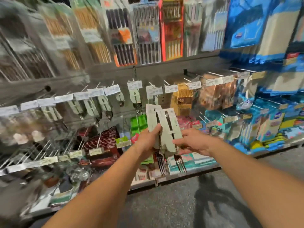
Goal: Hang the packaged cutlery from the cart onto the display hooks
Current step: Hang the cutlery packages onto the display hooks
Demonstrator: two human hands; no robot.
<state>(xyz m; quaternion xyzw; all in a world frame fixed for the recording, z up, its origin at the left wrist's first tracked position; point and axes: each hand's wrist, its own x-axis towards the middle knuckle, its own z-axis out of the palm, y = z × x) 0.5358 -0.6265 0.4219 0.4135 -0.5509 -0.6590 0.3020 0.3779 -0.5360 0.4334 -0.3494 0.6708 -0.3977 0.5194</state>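
At the far left of the display, a row of bare hooks [41, 152] juts out low over the bottom shelf, each tipped with a pale price tag. Above them, carded cutlery [92, 106] hangs from the middle row of pegs, spoon bowls showing below the grey-green cards, though motion blur smears most detail there. Dark red boxes [102, 142] sit just right of the bare hooks.

In the centre, the left hand [148, 139] grips a stack of packaged forks [164, 127] along its left edge, thumb over the front card, fingers curled behind. The cards stand nearly upright, tilted slightly left, held in front of the shelving and apart from any hook. Fork tines [162, 163] hang below the cards, pointing down.

The right hand [193, 142] pinches the lower right corner of the front card, fingertips on its face; it looks as if this card is fanned a little away from the one behind.

Further right hang gold-brown packs [182, 99], then blue and teal packages [266, 122] filling the right end. Grey floor [164, 208] lies beneath both forearms.
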